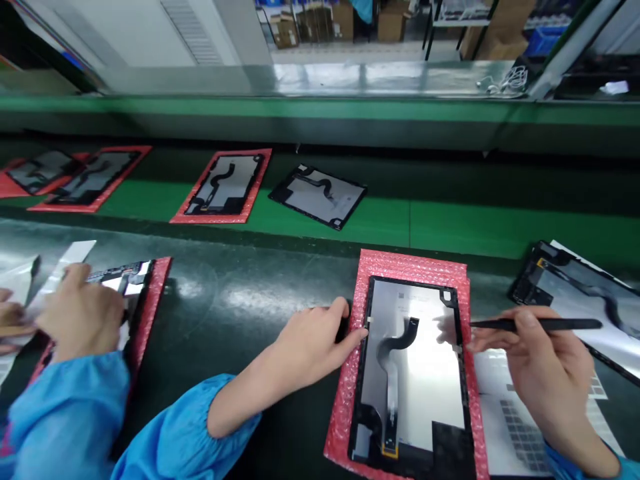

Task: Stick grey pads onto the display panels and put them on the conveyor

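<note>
A tablet display panel [430,373] with a silver back and a curved black flex cable [387,360] lies on a pink bubble-wrap sheet [410,260] before me. My left hand [315,343] grips its left edge, thumb on the frame and the other fingers curled beside it. At the right edge is my right hand [545,363], closed around dark tweezers [570,325] held level, their tips by the frame. Under that hand lie white sheets of small grid-like stickers [523,427].
Another display panel [590,300] lies at right. On the green conveyor [390,220] are several panels, some on pink wrap, including a bare one [323,195]. At left, a co-worker's hand [83,313] works over a device on pink wrap [150,313].
</note>
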A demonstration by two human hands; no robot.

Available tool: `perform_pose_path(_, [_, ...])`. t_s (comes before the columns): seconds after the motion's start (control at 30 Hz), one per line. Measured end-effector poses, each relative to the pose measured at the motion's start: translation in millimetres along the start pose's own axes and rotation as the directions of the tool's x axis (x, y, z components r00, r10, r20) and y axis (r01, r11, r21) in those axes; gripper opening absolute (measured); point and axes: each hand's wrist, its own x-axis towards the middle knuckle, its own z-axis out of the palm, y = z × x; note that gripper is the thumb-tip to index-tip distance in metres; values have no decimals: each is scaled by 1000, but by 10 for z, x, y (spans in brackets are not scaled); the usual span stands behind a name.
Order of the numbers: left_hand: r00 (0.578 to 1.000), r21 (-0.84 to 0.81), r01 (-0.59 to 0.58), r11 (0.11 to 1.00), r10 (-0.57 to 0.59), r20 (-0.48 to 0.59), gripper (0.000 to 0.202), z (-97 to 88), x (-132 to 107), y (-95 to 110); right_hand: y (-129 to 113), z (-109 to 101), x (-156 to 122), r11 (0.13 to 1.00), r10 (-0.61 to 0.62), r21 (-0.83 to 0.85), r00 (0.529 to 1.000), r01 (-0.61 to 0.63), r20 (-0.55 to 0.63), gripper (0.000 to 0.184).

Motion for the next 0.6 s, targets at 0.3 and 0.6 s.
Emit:
perform_pose_path(0.3, [998, -623, -58, 780, 23, -64, 37, 202, 180, 114, 330, -441, 76, 982, 162, 118, 975, -144, -154, 49])
perform_pose_path(0.6, [961, -739, -130, 661, -100, -259, 44, 89, 1488, 402, 470, -615, 197, 969, 196, 169, 976, -178, -97, 53])
